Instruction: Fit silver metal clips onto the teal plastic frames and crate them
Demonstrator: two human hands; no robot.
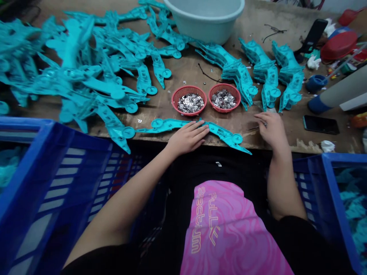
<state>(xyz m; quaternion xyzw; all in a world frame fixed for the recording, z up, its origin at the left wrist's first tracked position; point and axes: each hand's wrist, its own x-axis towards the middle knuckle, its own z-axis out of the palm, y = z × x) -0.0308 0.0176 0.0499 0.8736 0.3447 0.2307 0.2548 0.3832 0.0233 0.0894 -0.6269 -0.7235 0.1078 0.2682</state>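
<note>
A long, curved turquoise plastic part (225,134) lies along the table's front edge. Across its middle, my left hand (189,136) rests with fingers stretched out flat, hiding that stretch of it. My right hand (270,128) is over the table just right of the part, its fingers closed. A thin dark tool (253,128) pokes out of them to the left; its kind is too small to make out. Beyond the part stand two red plastic baskets, one on the left (174,102) and one on the right (239,100), both holding small shiny metal clips (190,103).
A heap of turquoise parts (86,72) covers the table's left side. Stacked parts (265,72) stand at the back right, near a pale basin (206,23). A phone (321,125) lies at right. Blue crates (57,152) flank my lap.
</note>
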